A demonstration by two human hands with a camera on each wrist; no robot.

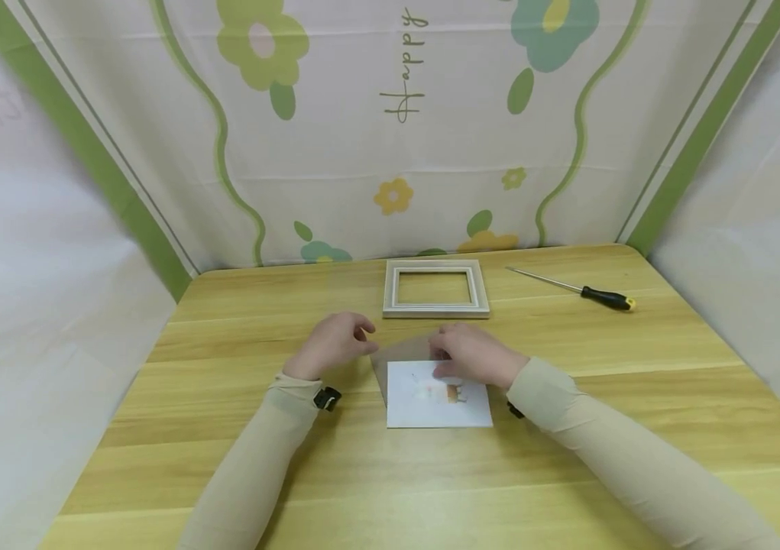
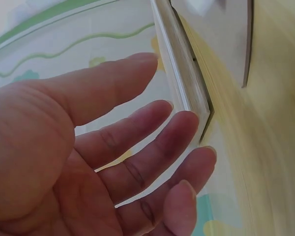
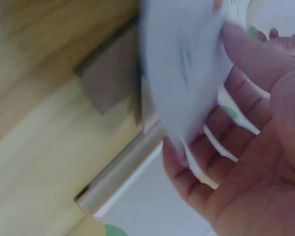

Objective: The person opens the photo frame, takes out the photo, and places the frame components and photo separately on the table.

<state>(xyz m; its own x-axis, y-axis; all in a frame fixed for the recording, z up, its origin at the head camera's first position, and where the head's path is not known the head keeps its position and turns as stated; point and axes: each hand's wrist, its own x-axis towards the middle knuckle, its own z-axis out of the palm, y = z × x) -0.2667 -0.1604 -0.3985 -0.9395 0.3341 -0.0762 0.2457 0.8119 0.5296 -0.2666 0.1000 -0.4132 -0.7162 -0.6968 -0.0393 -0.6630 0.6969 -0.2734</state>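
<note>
My right hand pinches a white picture card by its far edge. In the right wrist view the card is blurred, with the thumb on its printed face and the fingers behind it. Below the card lies a thin grey-brown board, turned at an angle and partly covered. My left hand is at the board's left corner. In the left wrist view its fingers are loosely bent with nothing between them. Just beyond both hands an empty pale picture frame lies on the table.
A screwdriver with a black and yellow handle lies at the back right of the wooden table. Behind the table hangs a flowered cloth, and white sheets close off both sides.
</note>
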